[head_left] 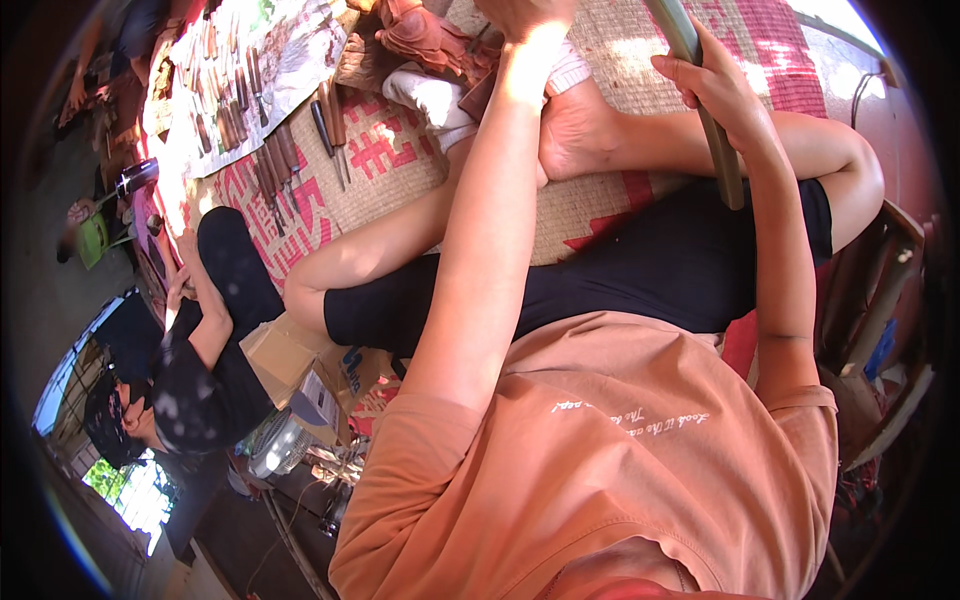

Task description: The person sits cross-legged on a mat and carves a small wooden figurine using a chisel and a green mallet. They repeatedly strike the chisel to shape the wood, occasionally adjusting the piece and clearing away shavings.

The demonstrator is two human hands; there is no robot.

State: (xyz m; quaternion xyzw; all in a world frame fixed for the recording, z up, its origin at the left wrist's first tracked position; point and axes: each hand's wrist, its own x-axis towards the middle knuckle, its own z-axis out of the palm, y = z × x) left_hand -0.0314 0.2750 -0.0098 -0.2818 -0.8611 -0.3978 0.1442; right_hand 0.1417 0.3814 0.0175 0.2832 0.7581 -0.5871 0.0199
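My left hand [527, 14] is at the top edge of the view, its fingers cut off by the frame, so what they touch is hidden. Just left of it lies a reddish-brown carved wood piece [428, 34] with rounded relief. My right hand [722, 88] is wrapped around a long olive-green bar [728, 168], which looks like wood. The bar slants over my right shin, and its upper end leaves the frame. A white cloth [425, 95] is bunched below the carving, by my crossed legs.
Several chisels [278, 165] with wooden handles lie on the patterned straw mat [390, 125] and on a pale sheet [290, 75] to the left. Another person in black [205, 400] sits at my left, beside a cardboard box [280, 360]. Wooden furniture [880, 300] stands at my right.
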